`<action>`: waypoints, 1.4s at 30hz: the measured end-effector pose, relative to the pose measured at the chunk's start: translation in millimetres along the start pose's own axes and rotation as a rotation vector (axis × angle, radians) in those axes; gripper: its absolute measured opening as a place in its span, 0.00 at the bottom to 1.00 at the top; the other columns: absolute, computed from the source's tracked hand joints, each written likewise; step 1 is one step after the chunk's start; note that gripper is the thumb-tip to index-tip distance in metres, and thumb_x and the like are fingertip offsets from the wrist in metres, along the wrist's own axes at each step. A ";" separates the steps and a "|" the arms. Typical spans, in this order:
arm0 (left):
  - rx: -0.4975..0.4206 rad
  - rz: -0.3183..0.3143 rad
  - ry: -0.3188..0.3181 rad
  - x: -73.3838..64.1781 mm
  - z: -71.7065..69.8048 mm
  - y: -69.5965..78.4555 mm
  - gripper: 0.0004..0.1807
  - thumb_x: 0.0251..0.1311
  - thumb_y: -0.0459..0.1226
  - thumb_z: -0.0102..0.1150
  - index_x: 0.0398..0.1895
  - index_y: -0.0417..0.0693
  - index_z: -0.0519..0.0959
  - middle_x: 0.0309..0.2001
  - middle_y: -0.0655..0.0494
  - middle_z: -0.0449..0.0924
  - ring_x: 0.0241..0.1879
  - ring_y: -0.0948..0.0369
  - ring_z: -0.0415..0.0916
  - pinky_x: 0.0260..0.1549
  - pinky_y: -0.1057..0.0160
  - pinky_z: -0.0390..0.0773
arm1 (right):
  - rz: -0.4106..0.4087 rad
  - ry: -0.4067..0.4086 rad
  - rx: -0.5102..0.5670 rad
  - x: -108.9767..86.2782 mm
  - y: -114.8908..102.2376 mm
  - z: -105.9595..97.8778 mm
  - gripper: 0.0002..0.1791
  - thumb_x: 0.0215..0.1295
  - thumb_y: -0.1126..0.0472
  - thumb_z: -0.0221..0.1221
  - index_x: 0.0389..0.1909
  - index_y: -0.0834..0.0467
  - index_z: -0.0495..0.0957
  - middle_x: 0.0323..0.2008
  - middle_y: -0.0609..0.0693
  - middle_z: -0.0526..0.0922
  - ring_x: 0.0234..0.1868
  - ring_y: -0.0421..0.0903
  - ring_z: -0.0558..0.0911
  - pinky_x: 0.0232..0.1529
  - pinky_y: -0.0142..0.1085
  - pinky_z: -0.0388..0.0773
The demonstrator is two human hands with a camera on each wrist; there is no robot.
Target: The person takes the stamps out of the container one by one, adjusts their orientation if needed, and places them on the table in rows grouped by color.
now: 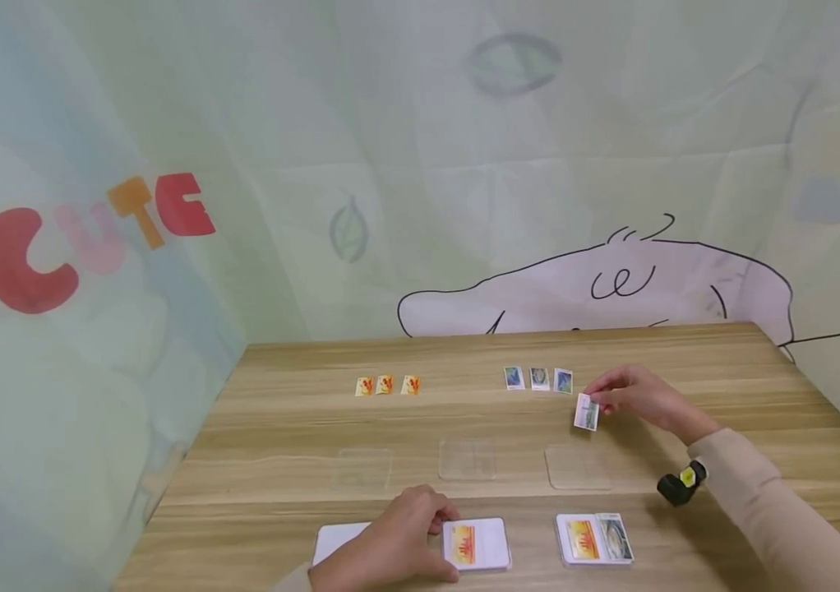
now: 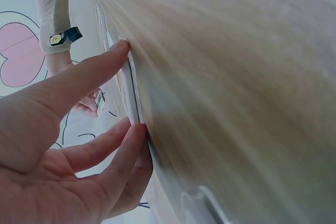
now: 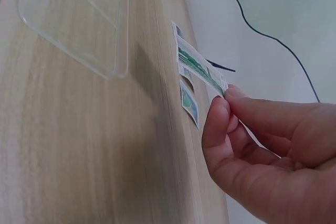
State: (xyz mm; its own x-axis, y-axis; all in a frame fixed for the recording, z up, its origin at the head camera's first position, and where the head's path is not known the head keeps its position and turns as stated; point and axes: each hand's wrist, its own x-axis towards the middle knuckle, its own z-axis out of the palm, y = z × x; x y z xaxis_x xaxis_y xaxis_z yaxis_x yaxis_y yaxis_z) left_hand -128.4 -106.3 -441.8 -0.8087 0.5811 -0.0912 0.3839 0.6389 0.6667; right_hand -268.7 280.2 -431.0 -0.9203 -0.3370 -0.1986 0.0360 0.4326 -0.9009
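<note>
My right hand (image 1: 616,396) pinches a small green-and-blue picture card (image 1: 586,412) between thumb and fingers, just right of a row of three similar blue cards (image 1: 538,379) at the far side of the wooden table (image 1: 287,427). The same card (image 3: 198,67) shows edge-on above the tabletop in the right wrist view. My left hand (image 1: 398,544) rests with straight fingers (image 2: 113,148) on a white card holder (image 1: 479,544) bearing an orange picture card (image 1: 463,543) at the near edge.
Three orange cards (image 1: 386,385) lie in a row at the far left. Three clear plastic sleeves (image 1: 467,460) lie across the middle. A second white holder (image 1: 594,538) with an orange and a grey card sits at near right. A printed curtain surrounds the table.
</note>
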 end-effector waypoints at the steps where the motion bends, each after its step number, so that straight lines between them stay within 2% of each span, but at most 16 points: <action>1: 0.004 0.002 0.000 0.1 0.0 0.1 0.27 0.36 0.39 0.85 0.42 0.43 0.83 0.32 0.66 0.70 0.33 0.71 0.65 0.33 0.71 0.71 | 0.006 0.002 0.004 0.5 0.5 -1.2 0.10 0.69 0.71 0.58 0.47 0.73 0.80 0.38 0.53 0.83 0.36 0.45 0.78 0.38 0.35 0.79; 9: 0.001 -0.019 -0.008 0.6 0.1 2.1 0.27 0.36 0.39 0.85 0.42 0.43 0.83 0.32 0.66 0.70 0.33 0.71 0.66 0.34 0.72 0.72 | 0.010 -0.002 0.061 4.0 3.4 -8.4 0.13 0.69 0.72 0.57 0.49 0.77 0.77 0.35 0.51 0.82 0.33 0.42 0.78 0.35 0.33 0.78; 20: -0.003 -0.024 -0.010 0.8 -0.2 2.5 0.27 0.36 0.39 0.85 0.42 0.42 0.83 0.32 0.66 0.70 0.33 0.71 0.66 0.34 0.72 0.72 | 0.013 0.010 0.053 7.7 4.8 -15.2 0.13 0.69 0.72 0.57 0.49 0.78 0.76 0.34 0.51 0.82 0.32 0.42 0.78 0.33 0.32 0.77; 32: 0.000 -0.033 -0.006 0.1 0.2 2.6 0.27 0.36 0.38 0.85 0.42 0.42 0.82 0.33 0.66 0.70 0.34 0.71 0.66 0.35 0.71 0.73 | 0.055 0.020 0.031 14.7 5.8 -22.2 0.12 0.71 0.69 0.57 0.50 0.74 0.78 0.36 0.49 0.81 0.35 0.44 0.77 0.34 0.33 0.76; 42: -0.008 -0.043 -0.010 0.0 0.3 2.3 0.28 0.36 0.38 0.85 0.43 0.43 0.82 0.32 0.66 0.70 0.33 0.71 0.65 0.34 0.71 0.72 | 0.064 0.032 0.011 22.3 7.2 -29.4 0.12 0.72 0.70 0.56 0.51 0.74 0.77 0.39 0.51 0.81 0.38 0.46 0.77 0.40 0.35 0.79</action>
State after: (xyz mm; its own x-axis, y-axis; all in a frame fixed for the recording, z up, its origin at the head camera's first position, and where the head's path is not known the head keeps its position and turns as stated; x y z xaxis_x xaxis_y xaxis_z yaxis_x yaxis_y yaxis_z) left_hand -127.4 -104.7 -440.4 -0.8196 0.5586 -0.1275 0.3454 0.6593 0.6679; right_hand -300.4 300.4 -430.6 -0.9281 -0.2818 -0.2433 0.0991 0.4431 -0.8910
